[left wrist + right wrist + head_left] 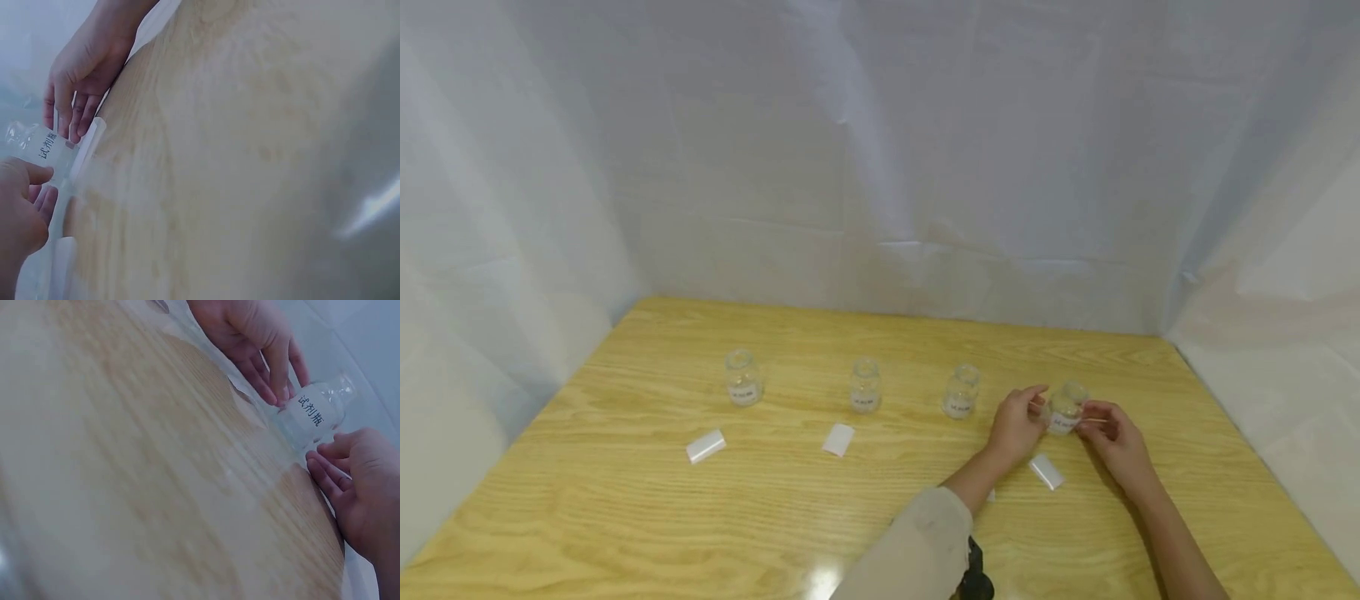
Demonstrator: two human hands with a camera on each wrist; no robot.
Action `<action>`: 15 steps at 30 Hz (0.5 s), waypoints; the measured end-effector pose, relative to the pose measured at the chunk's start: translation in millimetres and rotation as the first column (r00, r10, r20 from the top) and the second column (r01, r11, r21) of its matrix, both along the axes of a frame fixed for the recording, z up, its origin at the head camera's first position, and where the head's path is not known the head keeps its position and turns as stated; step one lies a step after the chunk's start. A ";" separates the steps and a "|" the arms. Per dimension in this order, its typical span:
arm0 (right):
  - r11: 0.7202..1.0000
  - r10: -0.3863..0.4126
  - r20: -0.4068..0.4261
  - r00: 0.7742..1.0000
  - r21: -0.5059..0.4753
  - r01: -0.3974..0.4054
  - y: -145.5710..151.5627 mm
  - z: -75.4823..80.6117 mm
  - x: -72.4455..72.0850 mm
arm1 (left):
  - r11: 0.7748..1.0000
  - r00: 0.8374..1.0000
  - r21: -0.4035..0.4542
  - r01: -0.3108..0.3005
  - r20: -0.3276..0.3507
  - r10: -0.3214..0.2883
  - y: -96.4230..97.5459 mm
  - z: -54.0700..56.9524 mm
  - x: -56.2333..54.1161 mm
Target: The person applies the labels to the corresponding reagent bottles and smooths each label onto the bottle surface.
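Observation:
A small clear glass bottle point(1067, 408) with no stopper stands between my two hands near the right side of the table. Across its front runs a white label point(309, 411) with black characters. My left hand point(1017, 425) is on the bottle's left, fingertips at that end of the label, with a thin pale strip showing between them. On the other side my right hand point(1116, 446) pinches the label's right end between thumb and index finger, close against the glass. In the left wrist view, the label point(51, 145) stretches toward the right hand's fingertips.
Three more labelled glass bottles stand in a row to the left: one far left point(744, 379), one mid-table point(866, 386), one nearer point(961, 392). White slips lie in front, at left point(706, 447), middle point(838, 439) and right point(1047, 472). White sheeting point(880, 167) surrounds the wooden table point(737, 525).

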State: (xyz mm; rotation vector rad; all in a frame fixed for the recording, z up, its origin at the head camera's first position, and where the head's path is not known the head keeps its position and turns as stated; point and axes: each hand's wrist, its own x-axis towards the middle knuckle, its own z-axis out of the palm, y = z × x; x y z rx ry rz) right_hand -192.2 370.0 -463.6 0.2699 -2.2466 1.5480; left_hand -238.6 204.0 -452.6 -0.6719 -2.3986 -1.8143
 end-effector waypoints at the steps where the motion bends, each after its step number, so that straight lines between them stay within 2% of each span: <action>1: 0.999 0.016 -0.010 1.000 -0.030 -0.016 0.3 0.3 -0.2 | 1.000 1.000 -0.010 -0.008 0.006 0.008 0.1 1.8 1.0; 5: 0.984 0.028 -0.042 0.999 -0.173 -0.035 1.1 0.6 -1.2 | 0.998 1.000 -0.068 -0.016 -0.012 0.015 -1.4 11.8 6.2; 8: 0.974 -0.040 -0.015 0.999 -0.226 0.036 1.2 4.8 2.4 | 0.992 0.997 -0.122 0.009 -0.069 -0.017 -6.1 22.3 13.2; 12: 0.962 -0.217 0.007 0.976 -0.167 0.215 -1.2 19.1 10.3 | 0.975 0.982 -0.219 0.036 -0.171 -0.075 -24.7 42.8 26.5; 14: 0.949 -0.309 -0.022 0.951 -0.067 0.307 -5.9 30.2 15.5 | 0.951 0.962 -0.308 0.021 -0.252 -0.103 -41.4 56.4 33.8; 15: 0.940 -0.342 -0.050 0.938 -0.009 0.342 -9.4 36.8 18.4 | 0.932 0.944 -0.362 -0.003 -0.308 -0.116 -51.2 63.3 37.1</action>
